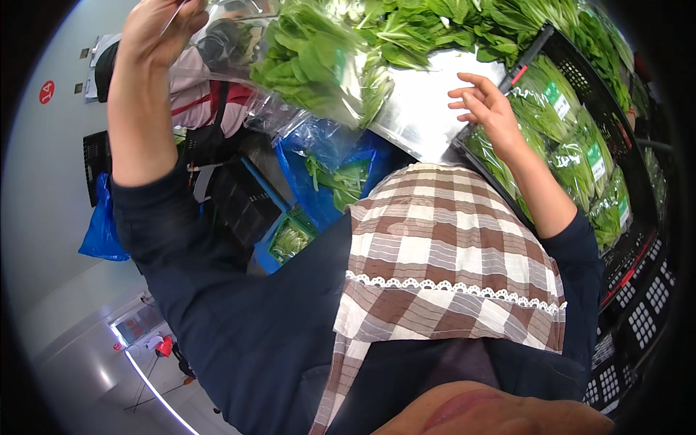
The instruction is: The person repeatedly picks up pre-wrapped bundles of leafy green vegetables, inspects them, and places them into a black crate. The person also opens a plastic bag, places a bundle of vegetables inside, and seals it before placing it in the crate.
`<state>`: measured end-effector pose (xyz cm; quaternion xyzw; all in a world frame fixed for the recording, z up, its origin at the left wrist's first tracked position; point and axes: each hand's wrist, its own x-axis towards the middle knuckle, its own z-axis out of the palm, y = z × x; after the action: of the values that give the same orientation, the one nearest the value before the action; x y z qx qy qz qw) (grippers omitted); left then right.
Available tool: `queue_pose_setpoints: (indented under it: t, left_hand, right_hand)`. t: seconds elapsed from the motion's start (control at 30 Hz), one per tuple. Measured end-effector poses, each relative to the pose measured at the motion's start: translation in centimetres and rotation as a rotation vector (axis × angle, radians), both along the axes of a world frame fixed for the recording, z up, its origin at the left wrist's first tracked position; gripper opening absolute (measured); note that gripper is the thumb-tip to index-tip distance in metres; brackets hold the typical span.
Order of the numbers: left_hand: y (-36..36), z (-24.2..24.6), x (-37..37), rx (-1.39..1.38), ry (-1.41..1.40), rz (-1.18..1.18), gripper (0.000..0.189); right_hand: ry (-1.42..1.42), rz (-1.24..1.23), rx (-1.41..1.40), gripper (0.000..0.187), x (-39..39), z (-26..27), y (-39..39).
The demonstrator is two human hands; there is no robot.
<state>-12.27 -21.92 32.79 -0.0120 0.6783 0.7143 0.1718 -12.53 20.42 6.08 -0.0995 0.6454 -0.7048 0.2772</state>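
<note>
My left hand (166, 24) is raised at the top left, partly cut off by the picture's edge. Its fingers curl around a thin shiny strip (173, 19) whose kind I cannot tell. A clear plastic bag of leafy greens (310, 65), slightly blurred, lies between my hands at the table's near left edge; its loose film stretches toward my left wrist. My right hand (486, 111) hovers over the metal tabletop (421, 106) with fingers apart and nothing in them. Beside it stands a black plastic crate (595, 87) holding several bagged, labelled greens (565, 103).
Loose leafy greens (413, 32) are heaped along the far side. Below the table edge hangs a blue plastic bag (304, 179) with leaves inside. A green crate (291, 236) of greens stands lower left. Another person (193, 92) is at the left. Stacked black crates (641, 321) line the right.
</note>
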Motion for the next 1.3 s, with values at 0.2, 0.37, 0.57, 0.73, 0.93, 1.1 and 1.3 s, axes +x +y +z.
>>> queue_pose_setpoints:
  t: [0.2, 0.37, 0.57, 0.73, 0.93, 1.1, 1.3]
  left_hand:
    - [-7.9, -3.4, -3.1, 0.294, 0.178, 0.544, 0.014]
    - [-10.4, -7.1, -1.8, 0.219, 0.208, 0.909, 0.02]
    - [-11.2, -21.6, 5.5, 0.572, -0.006, 1.106, 0.012]
    - [-10.2, -26.4, 8.6, 0.565, -0.087, 1.244, 0.041]
    - [-8.3, -25.6, 9.3, -0.579, 0.201, 1.221, 0.059]
    - [-9.9, -23.1, 5.9, -1.17, 0.419, 0.966, 0.026]
    - [-6.6, -17.4, 3.7, -0.586, 0.32, 0.934, 0.028]
  right_hand:
    - [-0.031, 0.013, 0.061, 0.033, 0.1, 0.5, 1.3]
    - [-0.018, -0.033, 0.065, 0.03, 0.1, 0.4, 2.2]
    - [-0.03, -0.037, 0.044, 0.03, 1.3, 1.5, 3.3]
    - [-0.056, -0.029, 0.103, 0.031, 1.6, 2.3, 3.9]
    - [-0.056, -0.042, 0.089, 0.031, 1.9, 2.3, 4.9]
    - [-0.06, -0.04, 0.111, 0.032, 1.7, 2.6, 5.0]
    - [-0.045, -0.048, 0.123, 0.034, 1.9, 2.8, 4.9]
